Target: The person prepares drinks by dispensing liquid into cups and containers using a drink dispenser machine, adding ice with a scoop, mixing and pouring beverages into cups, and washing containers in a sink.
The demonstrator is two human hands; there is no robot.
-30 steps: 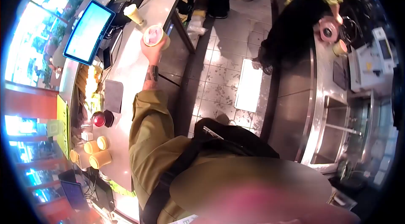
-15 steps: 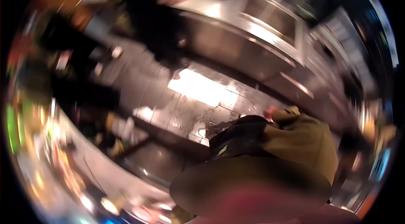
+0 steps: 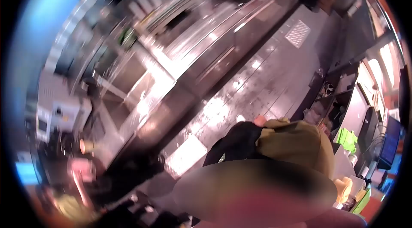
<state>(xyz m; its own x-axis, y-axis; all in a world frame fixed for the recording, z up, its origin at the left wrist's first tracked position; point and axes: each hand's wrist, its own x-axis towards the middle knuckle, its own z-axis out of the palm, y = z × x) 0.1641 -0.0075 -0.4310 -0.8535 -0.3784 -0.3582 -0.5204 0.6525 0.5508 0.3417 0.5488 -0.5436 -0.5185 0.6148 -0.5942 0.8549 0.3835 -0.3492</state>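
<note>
One long steel counter [image 3: 214, 62], set diagonally from lower left to upper right of view. Alongside, a grey tiled floor [image 3: 279, 80] with wet-looking shine and dark marks. On the far side of the floor, at right of view, a second counter [image 3: 357, 110] with stocked shelving beneath.

Lower left: a co-worker [image 3: 75, 207], with a pale green sleeve and a bare forearm extended to a pink container. Lower right of centre: the wearer's brown sleeve [image 3: 298, 142], bent across the front of the body. Directly beside the sleeve, black clothing [image 3: 234, 144] on the front of the body, just below and left of the right hand; contact between hand and clothing not clear.

Set into the steel counter: a sink [image 3: 128, 71]. Farther along, toward the co-worker: a white machine [image 3: 64, 105]. Right edge: a monitor [image 3: 390, 142], tilted in view. On the steel counter's near end: the pink container [image 3: 86, 170], with an orange cup [image 3: 86, 146] of smaller size near it. On the second counter: yellow cups [image 3: 343, 189], grouped, below a bright green object [image 3: 346, 140].

Smallest: right hand [image 3: 260, 120], partly visible at the end of the brown sleeve, over the floor in view. Fingers too small and blurred; impossible to judge whether spread, curled or gripping. Left hand: outside the view, condition impossible to judge.
</note>
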